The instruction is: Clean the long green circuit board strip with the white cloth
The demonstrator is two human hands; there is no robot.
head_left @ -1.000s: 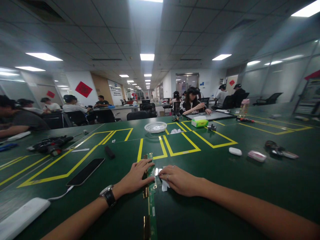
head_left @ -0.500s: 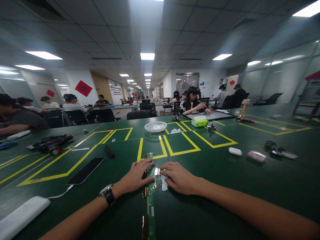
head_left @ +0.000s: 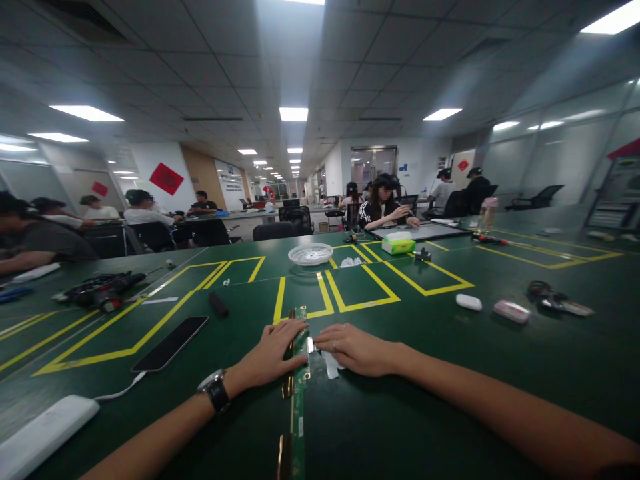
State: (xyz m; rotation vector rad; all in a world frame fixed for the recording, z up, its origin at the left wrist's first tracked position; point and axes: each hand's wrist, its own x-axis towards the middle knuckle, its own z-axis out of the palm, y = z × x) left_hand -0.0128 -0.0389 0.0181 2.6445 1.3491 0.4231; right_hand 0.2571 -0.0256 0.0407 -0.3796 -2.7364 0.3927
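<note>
A long, narrow green circuit board lies on the table, running away from me, with copper-coloured flex tabs along its left edge. My left hand rests over its far half, fingers and thumb gripping it down. From the board's right edge a small silvery-white tab sticks out. At that tab are the fingertips of my right hand, which is curled with its fingers together. A white tissue shows from under that hand and appears to be held by it; its upper part is hidden.
A phone on a cable and a white power bank lie at left. Beyond are a black drill, a white basket and a tissue pack. Small cases lie at right. A co-worker sits opposite.
My right hand has edged slightly left along the silvery tab, and the tissue under it shows at a different angle. The board's near end has swung a little left. My left hand keeps its place.
</note>
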